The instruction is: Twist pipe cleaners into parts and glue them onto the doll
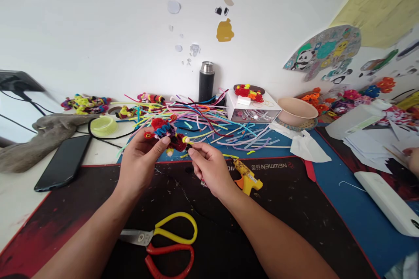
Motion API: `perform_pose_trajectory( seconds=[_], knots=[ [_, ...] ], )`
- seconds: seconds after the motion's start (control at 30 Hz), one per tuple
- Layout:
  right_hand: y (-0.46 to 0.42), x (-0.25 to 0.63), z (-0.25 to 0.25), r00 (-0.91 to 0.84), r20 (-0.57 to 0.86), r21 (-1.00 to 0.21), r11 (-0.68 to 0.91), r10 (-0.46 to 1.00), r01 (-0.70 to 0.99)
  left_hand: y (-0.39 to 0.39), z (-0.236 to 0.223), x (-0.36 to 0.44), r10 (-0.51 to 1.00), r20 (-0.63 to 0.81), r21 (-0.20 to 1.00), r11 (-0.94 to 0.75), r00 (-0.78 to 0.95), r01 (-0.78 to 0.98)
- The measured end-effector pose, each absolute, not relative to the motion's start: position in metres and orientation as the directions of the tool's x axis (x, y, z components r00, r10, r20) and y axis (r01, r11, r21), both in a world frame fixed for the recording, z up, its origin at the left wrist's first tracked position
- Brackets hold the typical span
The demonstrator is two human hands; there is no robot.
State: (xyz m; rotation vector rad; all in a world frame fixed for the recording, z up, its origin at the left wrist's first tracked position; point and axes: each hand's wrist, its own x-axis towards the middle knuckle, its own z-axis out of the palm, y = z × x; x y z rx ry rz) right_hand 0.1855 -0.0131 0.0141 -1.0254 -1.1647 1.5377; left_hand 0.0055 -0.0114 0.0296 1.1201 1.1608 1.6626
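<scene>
The left hand (140, 148) grips a multicoloured fuzzy figure (160, 127) between thumb and fingers, raised over the far edge of a black mat (288, 218) on the desk (16, 194). The right hand (212, 168) pinches a small yellow piece (186, 140) at the figure's right end.

The mat's red border slants down both sides; right of the right forearm, its bare surface reaches that border. Beyond the far edge, loose coloured stems (209, 117) crowd up to a white box (253, 111) and a black bottle (206, 83). A yellow glue gun (250, 178) lies just beside the right wrist, and a phone (63, 163) flanks the mat's left edge.

Between the forearms lie 1 pair of scissors (170, 239), blade tips hidden by the left arm. The thumb covers the right hand's contact point; the figure's shape is hard to read. Another person's hand (413, 160) is cut off at the right edge.
</scene>
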Motion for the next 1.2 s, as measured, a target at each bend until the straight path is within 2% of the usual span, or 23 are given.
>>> perform_pose_trajectory(
  seconds=[0.27,0.4,0.63,1.2],
  knots=[
    [-0.013,0.187,0.018,-0.286,-0.112,-0.966,-0.172,0.952,-0.193,-0.01,0.029,0.002,0.941,0.207,0.953,-0.255,-0.268,-0.162],
    [-0.011,0.19,0.024,-0.283,-0.085,-0.975,-0.139,0.955,-0.176,-0.008,0.035,-0.003,0.923,0.238,0.935,-0.302,-0.304,-0.185],
    [-0.006,0.194,0.024,-0.217,-0.067,-0.975,-0.11,0.974,-0.194,-0.003,0.038,-0.028,0.901,0.258,0.958,-0.285,-0.348,-0.026],
    [-0.008,0.194,0.021,-0.236,-0.042,-0.981,-0.085,0.971,-0.174,0.004,0.033,-0.044,0.9,0.286,0.958,-0.271,-0.33,0.09]
  ],
)
